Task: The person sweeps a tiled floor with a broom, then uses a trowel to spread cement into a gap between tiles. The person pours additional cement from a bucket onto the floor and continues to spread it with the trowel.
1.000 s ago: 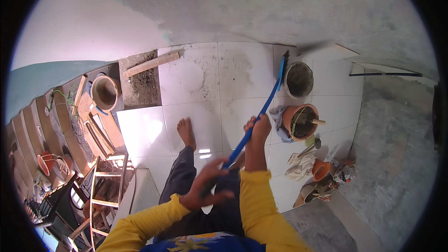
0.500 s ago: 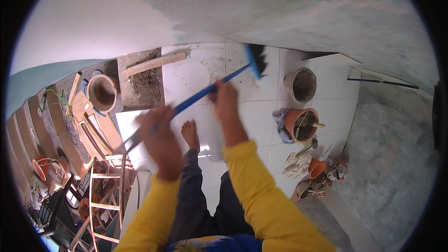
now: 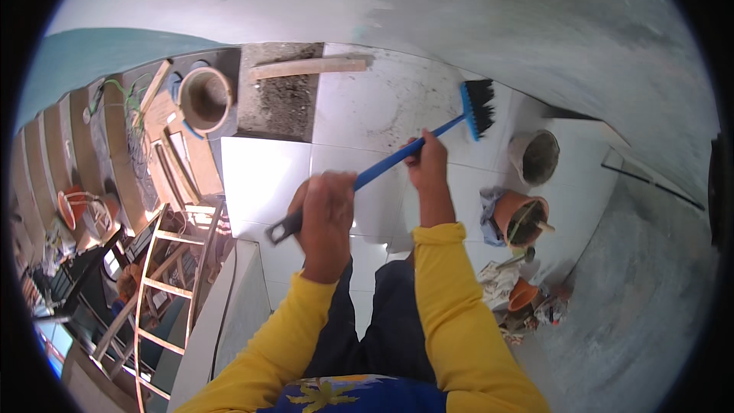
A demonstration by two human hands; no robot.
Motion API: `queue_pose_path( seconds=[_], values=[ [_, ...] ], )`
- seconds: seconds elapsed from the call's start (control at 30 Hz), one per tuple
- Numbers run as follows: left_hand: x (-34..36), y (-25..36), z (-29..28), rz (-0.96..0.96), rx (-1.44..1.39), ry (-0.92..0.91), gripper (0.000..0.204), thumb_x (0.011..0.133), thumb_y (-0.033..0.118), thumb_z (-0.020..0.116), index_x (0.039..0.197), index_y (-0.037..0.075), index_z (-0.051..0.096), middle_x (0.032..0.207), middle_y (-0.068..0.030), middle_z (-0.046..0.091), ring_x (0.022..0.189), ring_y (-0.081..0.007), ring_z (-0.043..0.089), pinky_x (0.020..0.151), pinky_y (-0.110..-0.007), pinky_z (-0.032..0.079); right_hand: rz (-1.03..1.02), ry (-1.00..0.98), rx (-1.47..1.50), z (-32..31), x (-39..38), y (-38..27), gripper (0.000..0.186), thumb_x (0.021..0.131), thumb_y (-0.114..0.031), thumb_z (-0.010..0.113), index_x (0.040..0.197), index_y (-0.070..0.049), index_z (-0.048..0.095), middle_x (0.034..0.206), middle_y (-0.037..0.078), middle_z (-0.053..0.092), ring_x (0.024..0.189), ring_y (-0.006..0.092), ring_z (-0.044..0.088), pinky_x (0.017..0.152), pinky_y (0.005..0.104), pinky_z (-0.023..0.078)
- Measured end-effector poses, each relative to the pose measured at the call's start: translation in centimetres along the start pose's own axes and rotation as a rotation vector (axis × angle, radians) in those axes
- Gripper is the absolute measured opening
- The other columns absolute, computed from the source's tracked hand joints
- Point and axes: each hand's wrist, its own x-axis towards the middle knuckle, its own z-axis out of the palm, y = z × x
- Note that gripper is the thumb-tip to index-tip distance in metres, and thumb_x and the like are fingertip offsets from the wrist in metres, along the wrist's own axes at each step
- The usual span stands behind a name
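The right hand (image 3: 428,162) clenches a blue-handled, black-bristled broom (image 3: 382,169), head near the white-tiled floor's (image 3: 267,172) far edge; the blurred left hand (image 3: 327,210) covers the handle, grip unclear.

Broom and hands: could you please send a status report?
Right hand closed on broom; left hand at dark handle end, grip unclear. Black bristles pointing right. Possible obstacle: grey bucket nearby, to bristles' right.

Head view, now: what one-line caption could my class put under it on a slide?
Left hand and right hand hold a blue-handled broom over dirt-specked white tiles.
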Motion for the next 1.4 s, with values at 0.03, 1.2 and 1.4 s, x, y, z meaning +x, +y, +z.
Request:
queue_pose_path(
  seconds=[0.03, 1.2, 1.4],
  values=[
    [-1.2, 1.8, -1.7, 0.043, 0.042, 0.013, 0.038, 0.113, 0.025, 0.041, 0.079, 0.009, 0.044, 0.074, -0.0047, 0.043, 0.085, -0.0225, 0.051, 0.109, -0.049, 0.043, 0.047, -0.070, -0.008, 0.3, -0.3, 2.8, 0.020, 0.105, -0.018, 0.056, 0.114, -0.004, 0.045, 0.079, 0.014, 0.061, 0.055, 0.0259, 0.060, 0.043, 0.0340, 0.045],
    [43.4, -24.9, -12.8, 0.935, 2.052, -0.741, 0.041, 0.086, 0.015, 0.069, 0.122, -0.004, 0.062, 0.119, -0.0194, 0.065, 0.119, -0.0351, 0.058, 0.100, -0.045, 0.048, 0.159, 0.301, 0.095, -7.7, -5.0, 18.5, 0.040, 0.108, -0.038, 0.058, 0.136, -0.010, 0.052, 0.080, 0.004, 0.060, 0.056, 0.0140, 0.054, 0.049, 0.0280, 0.044],
    [33.9, -3.3, -20.1, 0.697, 1.139, -0.329, 0.040, 0.090, -0.001, 0.076, 0.125, 0.006, 0.058, 0.126, -0.0135, 0.065, 0.113, -0.0216, 0.066, 0.096, -0.035, 0.055, 0.142, 0.310, 0.161, -9.6, -2.7, 16.4, 0.040, 0.108, -0.040, 0.054, 0.139, -0.014, 0.053, 0.078, -0.001, 0.049, 0.058, 0.0094, 0.048, 0.048, 0.0267, 0.040]
  ],
)
